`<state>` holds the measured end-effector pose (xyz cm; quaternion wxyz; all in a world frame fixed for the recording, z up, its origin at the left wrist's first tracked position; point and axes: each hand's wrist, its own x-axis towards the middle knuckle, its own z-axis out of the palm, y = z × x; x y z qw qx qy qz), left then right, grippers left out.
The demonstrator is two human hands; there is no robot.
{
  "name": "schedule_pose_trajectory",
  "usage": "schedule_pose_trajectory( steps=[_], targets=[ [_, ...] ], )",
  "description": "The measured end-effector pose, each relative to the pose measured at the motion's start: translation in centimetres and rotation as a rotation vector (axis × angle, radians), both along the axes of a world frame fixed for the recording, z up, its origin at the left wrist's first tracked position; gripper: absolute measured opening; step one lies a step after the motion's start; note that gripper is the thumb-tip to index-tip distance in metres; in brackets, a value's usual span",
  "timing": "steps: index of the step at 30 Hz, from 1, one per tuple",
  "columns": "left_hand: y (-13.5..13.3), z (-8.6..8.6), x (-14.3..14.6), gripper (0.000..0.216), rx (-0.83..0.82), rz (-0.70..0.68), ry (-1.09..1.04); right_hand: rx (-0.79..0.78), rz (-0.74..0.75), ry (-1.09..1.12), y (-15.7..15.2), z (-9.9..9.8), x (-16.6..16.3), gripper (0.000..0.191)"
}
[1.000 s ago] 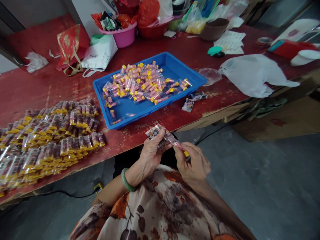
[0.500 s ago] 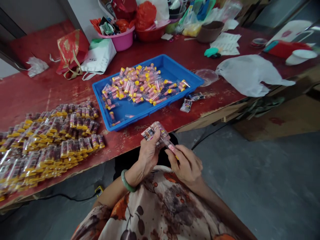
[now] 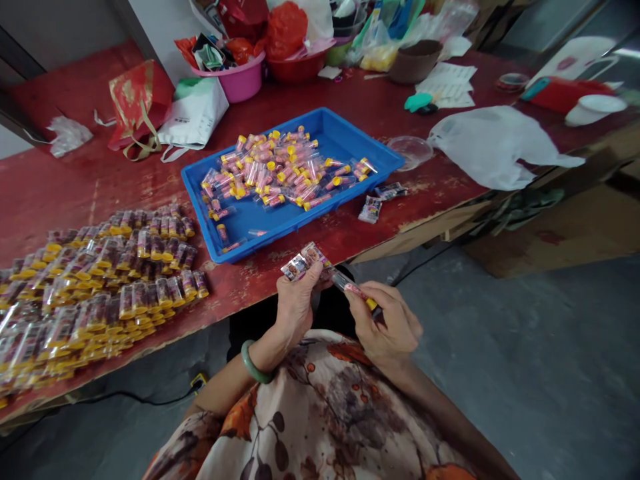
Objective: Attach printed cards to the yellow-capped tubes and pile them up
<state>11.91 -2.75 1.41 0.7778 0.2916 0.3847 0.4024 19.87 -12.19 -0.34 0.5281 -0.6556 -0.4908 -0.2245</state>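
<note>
Pinching packets (image 3: pixel 304 261) in left hand (image 3: pixel 294 307), tube (image 3: pixel 354 289) in right hand (image 3: pixel 389 328); from hands, blue tray (image 3: pixel 345 141) at eleven o'clock.

Site: packing workshop, by appearance. Scuffed red counter (image 3: pixel 120 183) carries a blue tray (image 3: pixel 347 143) heaped with yellow-capped tubes (image 3: pixel 280 167); left of the tray, dark-filled tubes (image 3: pixel 107 280) sit in many stacked rows. Behind the tray, a crammed pink basin (image 3: pixel 245 81); to its right, nearer, grey floor (image 3: pixel 500 373).

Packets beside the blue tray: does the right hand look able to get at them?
Probably yes: nothing visible blocks the right hand from the packets, though it holds a yellow-capped tube.
</note>
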Motion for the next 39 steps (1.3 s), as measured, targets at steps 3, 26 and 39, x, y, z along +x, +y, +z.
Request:
schedule_pose_trajectory(
  steps=[3,26,39],
  targets=[
    [0.0,0.1,-0.1,0.031,-0.050,-0.065,-0.025,0.001,0.034,0.142,0.2,-0.2,0.1,0.015],
    [0.5,0.4,-0.3,0.032,-0.378,-0.129,-0.093,-0.012,-0.017,-0.141,-1.1,-0.5,0.0,0.024],
    [0.1,0.1,-0.2,0.035,-0.304,-0.107,-0.062,-0.247,0.001,-0.526,-2.7,-0.6,0.6,0.039]
  ],
)
